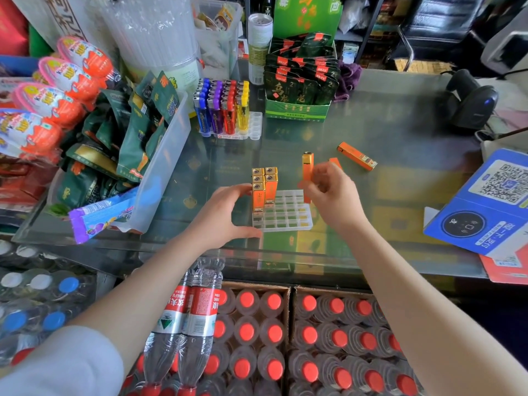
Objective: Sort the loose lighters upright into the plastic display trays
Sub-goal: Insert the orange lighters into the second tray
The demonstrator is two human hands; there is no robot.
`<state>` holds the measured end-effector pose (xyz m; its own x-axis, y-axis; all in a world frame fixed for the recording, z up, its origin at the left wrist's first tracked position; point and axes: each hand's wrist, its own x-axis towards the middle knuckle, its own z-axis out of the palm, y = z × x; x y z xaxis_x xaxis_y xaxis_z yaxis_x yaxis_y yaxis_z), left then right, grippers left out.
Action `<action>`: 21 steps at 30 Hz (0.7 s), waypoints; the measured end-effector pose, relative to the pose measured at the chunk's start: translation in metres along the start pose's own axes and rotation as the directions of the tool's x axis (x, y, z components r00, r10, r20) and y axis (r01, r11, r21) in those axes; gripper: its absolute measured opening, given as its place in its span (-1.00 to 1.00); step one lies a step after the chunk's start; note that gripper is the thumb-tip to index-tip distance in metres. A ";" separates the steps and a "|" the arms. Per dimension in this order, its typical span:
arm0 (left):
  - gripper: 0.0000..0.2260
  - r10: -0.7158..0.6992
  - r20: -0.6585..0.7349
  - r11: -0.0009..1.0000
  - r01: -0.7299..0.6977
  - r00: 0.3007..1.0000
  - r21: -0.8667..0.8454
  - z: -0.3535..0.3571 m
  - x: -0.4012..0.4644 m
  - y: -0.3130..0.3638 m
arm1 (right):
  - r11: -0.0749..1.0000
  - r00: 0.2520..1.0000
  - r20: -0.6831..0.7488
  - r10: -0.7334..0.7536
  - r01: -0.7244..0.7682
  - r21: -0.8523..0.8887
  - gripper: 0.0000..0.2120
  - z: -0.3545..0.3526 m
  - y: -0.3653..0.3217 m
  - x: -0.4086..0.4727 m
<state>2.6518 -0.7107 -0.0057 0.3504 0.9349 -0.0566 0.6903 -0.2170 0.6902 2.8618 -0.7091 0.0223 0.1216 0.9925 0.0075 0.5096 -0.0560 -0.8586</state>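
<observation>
Five orange lighters (264, 188) stand upright in two rows at the far left corner of the clear display tray (285, 217), which sits on the glass counter (385, 132) near its front edge. The left hand (225, 217) braces the tray's left side, fingertips touching the nearest standing lighter and thumb resting along the tray's front corner, fingers fairly straight. The right hand (331, 192) pinches another orange lighter (307, 172), held upright just above the tray's right rear corner; a second orange piece shows behind its fingers, but what it is cannot be told. One loose lighter (357, 156) lies flat farther back to the right. Behind, a second tray (255, 127) holds blue, purple, red and yellow lighters (221, 110), beside a green tea box (297, 111). A translucent snack bin (160, 167) crowds the left, a blue QR stand (483, 212) the right, and a barcode scanner (471, 101) sits far right.
</observation>
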 end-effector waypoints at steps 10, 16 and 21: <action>-0.31 0.013 -0.007 1.000 -0.013 1.000 -0.004 -0.001 -0.004 0.007 | 0.932 0.994 0.077 0.082 -0.104 0.347 -0.95 0.025 -0.010 -0.021; -0.30 0.017 -0.006 1.000 -0.017 1.000 -0.015 0.000 -0.002 0.003 | 0.972 0.969 0.068 -0.236 0.235 0.031 -0.90 0.027 -0.008 -0.028; -0.29 0.020 -0.013 1.000 -0.020 1.000 -0.014 0.001 -0.002 0.002 | 0.959 0.962 0.102 -0.254 0.264 -0.107 -0.83 0.028 -0.006 -0.030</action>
<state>2.6531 -0.7138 -0.0048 0.3560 0.9339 -0.0336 0.6743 -0.2318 0.7011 2.8315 -0.7355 0.0131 -0.0991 0.9799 0.1729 0.6114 0.1970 -0.7664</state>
